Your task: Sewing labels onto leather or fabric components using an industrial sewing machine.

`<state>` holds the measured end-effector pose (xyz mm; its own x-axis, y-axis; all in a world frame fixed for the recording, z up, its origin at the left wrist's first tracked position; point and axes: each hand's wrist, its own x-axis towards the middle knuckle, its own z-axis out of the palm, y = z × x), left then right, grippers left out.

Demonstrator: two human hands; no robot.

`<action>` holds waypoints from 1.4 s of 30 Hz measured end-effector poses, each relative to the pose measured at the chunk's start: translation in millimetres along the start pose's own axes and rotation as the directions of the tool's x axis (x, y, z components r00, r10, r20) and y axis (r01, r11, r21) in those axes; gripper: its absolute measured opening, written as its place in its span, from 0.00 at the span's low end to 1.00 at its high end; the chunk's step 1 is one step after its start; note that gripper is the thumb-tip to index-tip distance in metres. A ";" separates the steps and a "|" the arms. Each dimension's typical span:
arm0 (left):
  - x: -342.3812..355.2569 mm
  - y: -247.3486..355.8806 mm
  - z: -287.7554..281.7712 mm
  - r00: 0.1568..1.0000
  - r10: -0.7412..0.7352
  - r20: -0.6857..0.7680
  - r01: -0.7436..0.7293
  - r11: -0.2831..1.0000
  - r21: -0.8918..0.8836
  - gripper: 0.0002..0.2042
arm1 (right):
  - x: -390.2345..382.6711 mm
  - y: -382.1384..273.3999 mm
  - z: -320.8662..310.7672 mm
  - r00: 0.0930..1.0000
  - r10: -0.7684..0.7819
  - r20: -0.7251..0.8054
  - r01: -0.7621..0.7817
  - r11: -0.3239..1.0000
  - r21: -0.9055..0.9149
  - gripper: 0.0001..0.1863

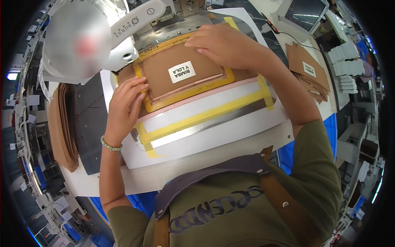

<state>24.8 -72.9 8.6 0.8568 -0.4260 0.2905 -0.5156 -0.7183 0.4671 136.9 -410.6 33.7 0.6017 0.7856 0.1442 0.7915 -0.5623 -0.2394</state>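
Note:
A yellow rectangular frame (185,95) lies on the machine bed around a flat brown fabric piece (162,68). A white label (181,72) with dark print sits on the middle of that piece. My left hand (126,101) rests at the frame's left edge, fingers stretched out and fingertips on the rim. Over the frame's far right part is my right hand (222,45), its fingers reaching left above the fabric and the thumb apart from them. Nothing shows in either hand. The right fingertips are near the fabric; whether they touch it I cannot tell.
A white sewing machine head (123,49) stands at the far left of the frame. Brown pieces (63,127) are stacked at the left, and labelled brown pieces (310,74) lie at the right. Yellow tape (201,117) borders the white sheet. A screen (306,13) stands far right.

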 end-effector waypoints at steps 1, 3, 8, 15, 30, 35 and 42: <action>4.0 4.9 3.0 0.999 0.017 0.040 -0.018 0.999 0.030 0.13 | -12.5 3.1 -5.7 0.994 0.103 0.037 -0.100 0.992 -0.083 0.19; 11.7 11.5 10.3 0.992 0.054 0.110 -0.062 0.995 0.075 0.17 | -38.3 25.6 21.8 0.998 0.027 -0.054 -0.038 0.979 -0.202 0.19; 22.7 8.9 30.1 0.988 0.076 0.137 -0.104 0.972 0.211 0.23 | -46.3 23.1 44.1 0.979 -0.028 -0.204 -0.021 0.972 -0.235 0.22; 20.0 2.7 40.4 0.986 0.080 0.148 -0.121 0.949 0.292 0.24 | -33.2 10.0 42.7 0.996 0.053 -0.077 -0.075 0.941 -0.329 0.22; 22.2 1.2 36.4 0.989 0.084 0.118 -0.122 0.922 0.367 0.24 | -31.0 18.2 40.0 0.987 -0.036 -0.157 -0.009 0.962 -0.274 0.22; 22.7 2.0 35.0 0.989 0.060 0.132 -0.103 0.931 0.350 0.24 | -27.5 19.5 30.4 0.992 -0.041 -0.121 0.011 0.971 -0.240 0.19; 23.3 1.1 41.1 0.993 0.049 0.106 -0.088 0.913 0.398 0.24 | -22.5 20.3 30.5 0.995 -0.045 -0.087 0.023 0.970 -0.243 0.18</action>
<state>44.6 -106.2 -18.4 0.8265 -0.5167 0.2235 -0.5422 -0.8374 0.0692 136.2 -431.9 -3.6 0.5721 0.7850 0.2378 0.8074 -0.5899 0.0049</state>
